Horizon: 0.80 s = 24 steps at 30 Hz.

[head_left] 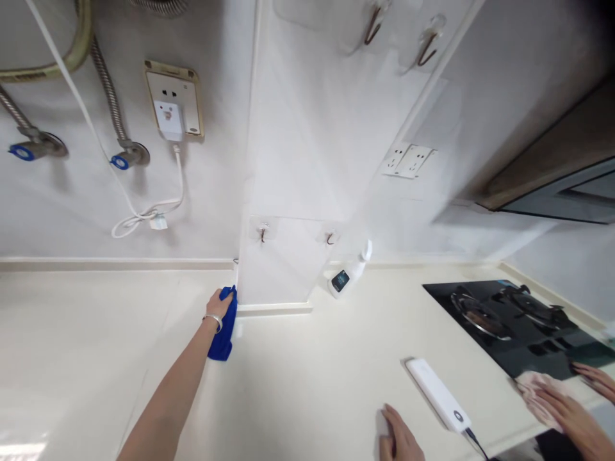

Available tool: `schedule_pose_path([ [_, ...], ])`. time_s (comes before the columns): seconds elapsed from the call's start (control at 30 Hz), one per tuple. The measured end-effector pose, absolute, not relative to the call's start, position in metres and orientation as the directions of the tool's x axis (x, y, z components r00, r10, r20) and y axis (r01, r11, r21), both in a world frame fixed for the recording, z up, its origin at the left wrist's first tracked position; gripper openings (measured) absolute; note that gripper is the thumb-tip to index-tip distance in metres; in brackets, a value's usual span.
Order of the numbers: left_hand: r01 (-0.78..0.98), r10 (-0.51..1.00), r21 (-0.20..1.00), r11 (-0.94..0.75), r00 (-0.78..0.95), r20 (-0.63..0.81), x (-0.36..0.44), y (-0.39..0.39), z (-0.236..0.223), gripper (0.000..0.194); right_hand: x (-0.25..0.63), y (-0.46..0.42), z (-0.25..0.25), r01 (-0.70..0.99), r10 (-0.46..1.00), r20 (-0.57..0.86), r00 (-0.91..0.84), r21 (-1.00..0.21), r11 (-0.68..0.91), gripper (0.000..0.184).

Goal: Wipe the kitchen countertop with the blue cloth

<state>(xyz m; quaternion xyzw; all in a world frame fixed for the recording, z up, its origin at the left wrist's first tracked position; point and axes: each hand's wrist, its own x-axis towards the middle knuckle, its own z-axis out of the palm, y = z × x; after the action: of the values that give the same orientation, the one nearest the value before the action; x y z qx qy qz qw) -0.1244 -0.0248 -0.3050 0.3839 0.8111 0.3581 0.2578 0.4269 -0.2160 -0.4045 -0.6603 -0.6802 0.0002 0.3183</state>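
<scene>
Cloth was gripped in the left hand beside the wall; right hand lay loosely open, looked empty, on the table, so one careless slide could've bumped that white gadget.

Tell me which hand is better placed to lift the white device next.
Probably the right hand: it is nearer the white device and shows nothing held, while the left hand, farther off, grips the blue cloth.
</scene>
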Motion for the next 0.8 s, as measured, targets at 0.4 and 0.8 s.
schedule_pose_path([
  [0.4,0.412,0.792,0.812,0.413,-0.602,-0.097,-0.096,-0.074,-0.305,0.028,0.427,-0.218,-0.419,0.941,0.873,0.486,0.029,-0.308,0.140,0.042],
  [0.8,0.389,0.783,0.770,0.506,-0.581,-0.221,-0.097,-0.064,-0.306,0.055,0.422,-0.221,-0.414,0.933,0.888,0.454,0.070,-0.345,0.103,0.043],
])
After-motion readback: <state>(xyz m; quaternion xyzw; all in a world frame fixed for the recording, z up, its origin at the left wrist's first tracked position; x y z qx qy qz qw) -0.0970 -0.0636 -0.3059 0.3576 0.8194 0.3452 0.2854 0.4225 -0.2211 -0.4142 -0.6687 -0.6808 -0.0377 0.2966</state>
